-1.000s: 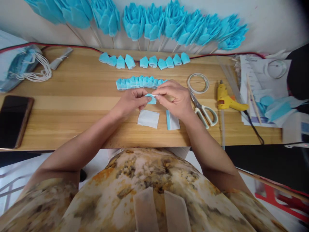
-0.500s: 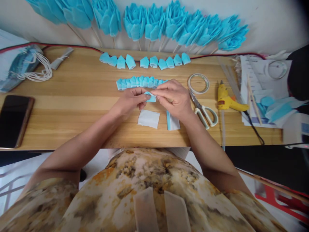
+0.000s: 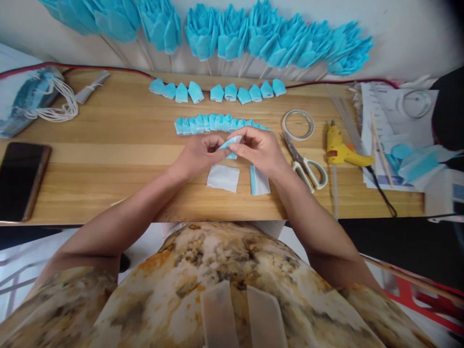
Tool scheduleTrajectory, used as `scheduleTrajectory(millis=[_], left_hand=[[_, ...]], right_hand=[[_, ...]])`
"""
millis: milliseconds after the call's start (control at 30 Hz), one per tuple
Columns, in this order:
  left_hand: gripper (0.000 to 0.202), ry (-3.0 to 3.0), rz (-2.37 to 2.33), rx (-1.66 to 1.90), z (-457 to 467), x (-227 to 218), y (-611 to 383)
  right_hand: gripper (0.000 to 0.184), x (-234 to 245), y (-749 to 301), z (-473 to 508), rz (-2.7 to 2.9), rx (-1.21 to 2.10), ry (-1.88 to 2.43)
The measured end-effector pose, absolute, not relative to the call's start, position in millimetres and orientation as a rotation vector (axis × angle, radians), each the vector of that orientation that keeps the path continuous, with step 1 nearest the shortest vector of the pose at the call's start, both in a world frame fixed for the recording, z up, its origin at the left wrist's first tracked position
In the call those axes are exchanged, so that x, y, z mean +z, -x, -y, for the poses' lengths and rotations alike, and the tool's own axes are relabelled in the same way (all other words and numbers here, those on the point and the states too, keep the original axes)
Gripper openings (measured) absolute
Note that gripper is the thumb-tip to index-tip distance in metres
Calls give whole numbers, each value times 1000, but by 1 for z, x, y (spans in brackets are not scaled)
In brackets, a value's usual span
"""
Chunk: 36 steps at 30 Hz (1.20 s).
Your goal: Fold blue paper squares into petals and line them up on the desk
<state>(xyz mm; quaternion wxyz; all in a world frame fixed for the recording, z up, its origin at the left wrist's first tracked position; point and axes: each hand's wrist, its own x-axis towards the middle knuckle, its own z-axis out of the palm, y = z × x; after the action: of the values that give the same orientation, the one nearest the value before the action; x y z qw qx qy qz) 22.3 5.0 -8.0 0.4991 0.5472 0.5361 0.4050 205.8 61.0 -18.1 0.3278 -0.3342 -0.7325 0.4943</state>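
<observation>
Between my two hands is a small blue-and-white fabric piece [image 3: 232, 143], partly folded and raised above the table. My left hand [image 3: 201, 154] pinches its left side between thumb and fingers. On its right side, the thumb and fingers of my right hand [image 3: 261, 149] are closed. Below my hands lie a white fabric rectangle [image 3: 223, 178] and a second rectangle with a blue edge [image 3: 260, 180]. Just beyond my hands runs a row of overlapping folded blue petals [image 3: 206, 123], its right end partly hidden by my right hand.
Farther back sits a line of separate folded petals [image 3: 216, 93], with blue fabric flowers [image 3: 203, 34] on sticks along the wall. Scissors [image 3: 306, 164], a tape roll [image 3: 297, 125] and a yellow glue gun [image 3: 340, 147] lie to the right. A phone [image 3: 22, 181] rests at the left.
The fabric piece has turned and shows more of its blue and white surface. My right hand's fingers have shifted around its right side, and my left thumb now lies along its lower edge.
</observation>
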Motion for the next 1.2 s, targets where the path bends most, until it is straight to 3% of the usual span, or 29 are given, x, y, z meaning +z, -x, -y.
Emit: scheduleTrajectory(millis=[167,400,867,1200], left_hand=[[29,-1366,-1308,959,-6,-8,-22],[28,-1135,-1221,946,-6,-5,-21],[20,-883,-1143,1022,-8,-5,-22],[14,-760,-1008,1103,-10,-11,-22]], right_hand=[[14,-17,-203,-56,2023,1001,877],[20,-18,-208,-61,2195,644,653],[33,-25,-212,-66,2271,485,552],[31,-25,-209,-63,2274,467,666]])
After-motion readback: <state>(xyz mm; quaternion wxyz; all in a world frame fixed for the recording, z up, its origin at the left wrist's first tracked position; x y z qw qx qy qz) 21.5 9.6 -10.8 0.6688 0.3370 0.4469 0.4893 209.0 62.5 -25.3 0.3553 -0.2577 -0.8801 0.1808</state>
